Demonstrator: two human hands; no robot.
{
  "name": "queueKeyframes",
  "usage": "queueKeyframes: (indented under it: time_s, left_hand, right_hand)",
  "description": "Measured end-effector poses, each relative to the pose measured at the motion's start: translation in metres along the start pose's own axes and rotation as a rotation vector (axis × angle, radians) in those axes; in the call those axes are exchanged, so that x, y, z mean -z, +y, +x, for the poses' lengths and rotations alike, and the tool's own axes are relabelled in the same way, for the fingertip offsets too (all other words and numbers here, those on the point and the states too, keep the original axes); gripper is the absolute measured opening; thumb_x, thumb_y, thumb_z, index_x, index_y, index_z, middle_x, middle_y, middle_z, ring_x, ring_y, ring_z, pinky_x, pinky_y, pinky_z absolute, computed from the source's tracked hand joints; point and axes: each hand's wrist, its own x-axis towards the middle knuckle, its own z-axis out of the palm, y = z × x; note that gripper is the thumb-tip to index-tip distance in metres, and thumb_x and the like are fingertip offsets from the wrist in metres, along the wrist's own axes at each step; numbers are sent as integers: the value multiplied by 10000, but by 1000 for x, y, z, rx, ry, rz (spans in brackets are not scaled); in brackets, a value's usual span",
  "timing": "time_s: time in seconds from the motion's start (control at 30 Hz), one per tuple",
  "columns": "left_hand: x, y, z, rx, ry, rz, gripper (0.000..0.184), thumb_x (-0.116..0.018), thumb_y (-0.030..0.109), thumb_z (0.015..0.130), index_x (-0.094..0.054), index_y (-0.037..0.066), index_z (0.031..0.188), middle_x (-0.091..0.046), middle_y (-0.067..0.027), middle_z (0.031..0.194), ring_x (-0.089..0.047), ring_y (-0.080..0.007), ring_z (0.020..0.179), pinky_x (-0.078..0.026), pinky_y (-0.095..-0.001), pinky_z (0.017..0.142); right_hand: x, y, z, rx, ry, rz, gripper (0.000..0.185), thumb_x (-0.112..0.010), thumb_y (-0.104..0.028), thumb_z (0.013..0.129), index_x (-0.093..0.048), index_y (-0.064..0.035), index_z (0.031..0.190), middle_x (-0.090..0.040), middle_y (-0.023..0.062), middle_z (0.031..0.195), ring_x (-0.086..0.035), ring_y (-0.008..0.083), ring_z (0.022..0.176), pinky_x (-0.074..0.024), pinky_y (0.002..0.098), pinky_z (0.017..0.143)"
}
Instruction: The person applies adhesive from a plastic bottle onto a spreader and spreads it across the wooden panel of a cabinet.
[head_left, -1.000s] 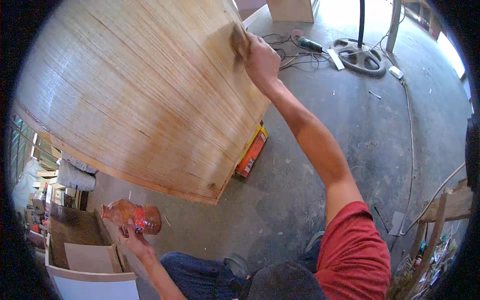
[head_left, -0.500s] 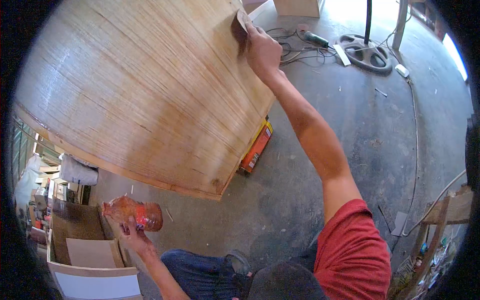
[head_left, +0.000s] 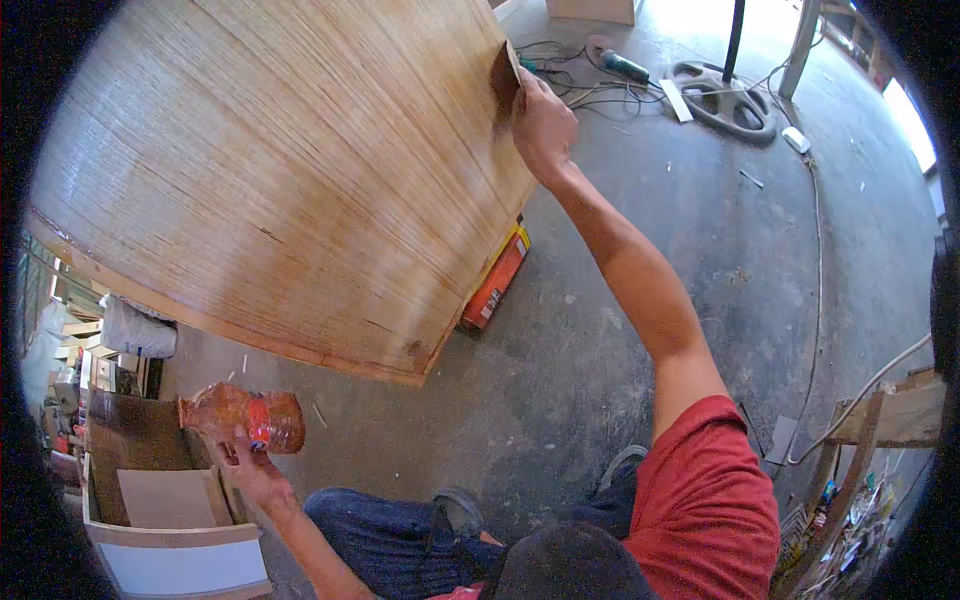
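Note:
A large wooden panel (head_left: 270, 190) with streaky grain and a glossy patch at its left fills the upper left. My right hand (head_left: 545, 125) grips a thin, flat brown pad (head_left: 506, 82) against the panel's right edge; whether it is sandpaper or a spreader I cannot tell. Lower left, my left hand (head_left: 255, 470) is closed on a clear plastic bottle (head_left: 225, 412) stained reddish-orange, with a red label. The bottle lies tilted on its side in the air, below the panel's lower edge and apart from it.
An orange-and-yellow box (head_left: 497, 282) sits under the panel's right edge. A power tool (head_left: 625, 67) with tangled cords and a wheel-like metal base (head_left: 722, 105) lie on the floor beyond. An open wooden box (head_left: 180, 565) stands lower left, a wooden rack (head_left: 885, 410) at right.
My right hand has slid the pad slightly down and right along the panel's edge. The view has shifted a little; the bottle stays in my left hand.

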Motion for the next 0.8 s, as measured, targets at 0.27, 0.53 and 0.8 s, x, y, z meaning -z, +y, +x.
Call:
queueKeyframes:
  time_s: [0.27, 0.53, 0.8]
  left_hand:
    - [12, -7, 8, -19, -15, -3, 598, -742, 154, 901, -452, 41, 1412, -545, -108, 1368, -559, -252, 1210, -479, -405, 996]
    - [4, 7, -4, 57, 66, -26, 658, -751, 165, 896, -416, 51, 1451, -527, -97, 1384, -544, -241, 1228, -472, -396, 992]
    - [25, 10, 1, 19, 31, -11, 681, -768, 196, 883, -418, 30, 1443, -557, -108, 1344, -556, -255, 1223, -483, -399, 1006]
  right_hand:
    - [17, 19, -21, 148, 98, 208, 342, -562, -143, 942, -629, -129, 1277, -668, 165, 1177, -665, 383, 989, -543, 450, 829]
    - [14, 30, 3, -49, -35, 231, 308, -581, -312, 967, -666, -100, 1173, -684, 237, 950, -653, 453, 915, -519, 462, 762]
    - [43, 4, -38, 289, -76, 402, 264, -615, -160, 943, -676, -52, 1176, -698, 210, 1024, -687, 381, 972, -530, 385, 819]
